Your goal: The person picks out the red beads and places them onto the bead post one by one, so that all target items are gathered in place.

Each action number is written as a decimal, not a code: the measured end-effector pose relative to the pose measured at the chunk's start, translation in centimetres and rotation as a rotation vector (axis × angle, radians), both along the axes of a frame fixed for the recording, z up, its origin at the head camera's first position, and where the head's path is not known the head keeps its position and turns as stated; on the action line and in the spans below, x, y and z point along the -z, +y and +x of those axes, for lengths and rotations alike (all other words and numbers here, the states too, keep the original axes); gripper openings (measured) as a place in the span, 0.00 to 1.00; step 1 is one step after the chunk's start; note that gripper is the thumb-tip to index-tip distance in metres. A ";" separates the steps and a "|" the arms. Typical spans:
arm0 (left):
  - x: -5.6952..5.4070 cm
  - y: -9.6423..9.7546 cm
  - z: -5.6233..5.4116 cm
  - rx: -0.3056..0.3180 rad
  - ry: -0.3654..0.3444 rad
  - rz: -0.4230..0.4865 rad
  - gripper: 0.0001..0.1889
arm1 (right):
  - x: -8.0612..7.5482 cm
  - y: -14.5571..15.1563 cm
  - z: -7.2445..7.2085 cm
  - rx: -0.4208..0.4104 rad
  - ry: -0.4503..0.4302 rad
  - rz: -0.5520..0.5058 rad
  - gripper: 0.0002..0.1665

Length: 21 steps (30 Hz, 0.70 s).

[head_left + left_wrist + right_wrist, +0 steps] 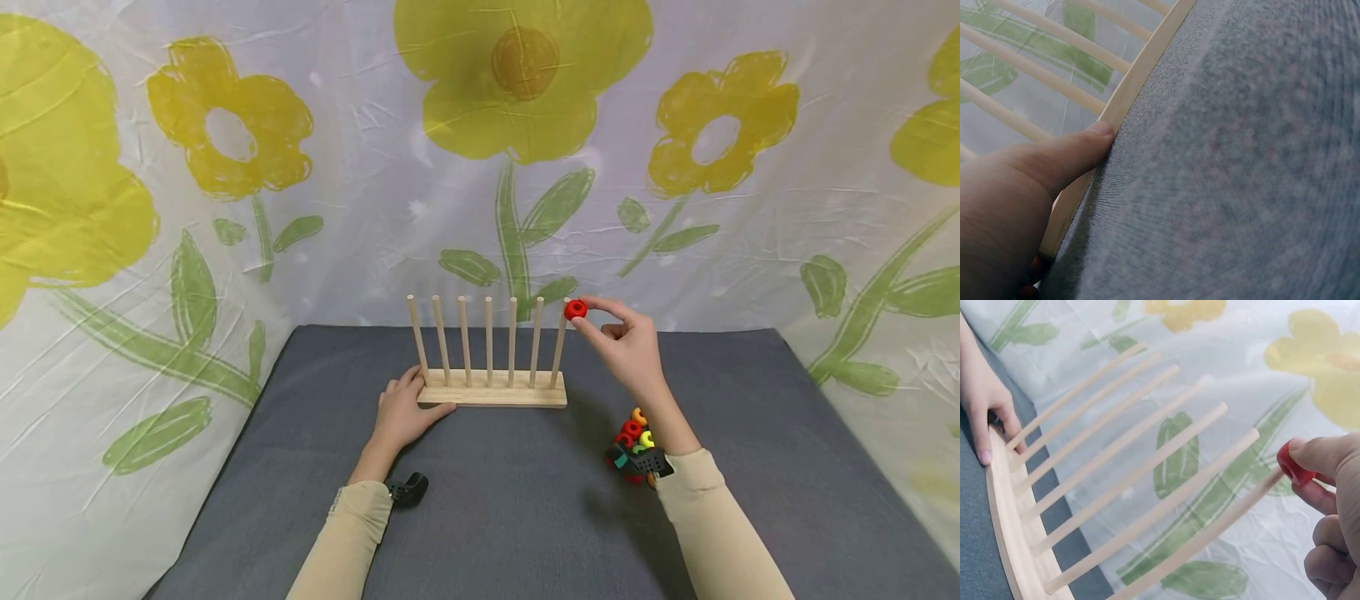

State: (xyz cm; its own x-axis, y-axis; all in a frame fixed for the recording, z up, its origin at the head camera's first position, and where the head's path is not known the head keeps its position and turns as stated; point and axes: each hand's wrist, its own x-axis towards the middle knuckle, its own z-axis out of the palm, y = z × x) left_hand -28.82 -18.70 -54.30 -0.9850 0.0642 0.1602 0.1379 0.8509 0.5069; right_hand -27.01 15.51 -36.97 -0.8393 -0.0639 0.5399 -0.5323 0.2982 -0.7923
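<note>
A wooden peg rack (491, 392) with several upright pegs stands on the cloth. My left hand (401, 410) grips the left end of its base, thumb (1082, 153) along the front edge and fingers round the far side. Between thumb and fingertips, my right hand (630, 346) pinches a red bead (576, 309) with a hole through it. In the right wrist view the red bead (1295, 464) is at the tip of the rightmost peg (1210, 534); whether the peg has entered the hole I cannot tell. The pegs carry no beads.
Under my right wrist lies a pile of beads (632, 428) in red, orange, yellow and green, partly hidden by the black wrist camera (647, 461). Dark grey cloth (510, 517) covers the table. Behind it hangs a flower-printed sheet (360, 250).
</note>
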 end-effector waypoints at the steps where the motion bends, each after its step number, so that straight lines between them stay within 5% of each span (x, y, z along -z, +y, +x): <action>1: 0.0 0.0 0.0 0.000 0.000 0.001 0.47 | -0.2 -0.1 0.0 0.002 0.004 -0.005 0.18; 21: 0.1 0.1 -0.1 -0.005 0.003 0.005 0.47 | -1.2 -0.6 -0.6 -0.012 0.045 -0.035 0.18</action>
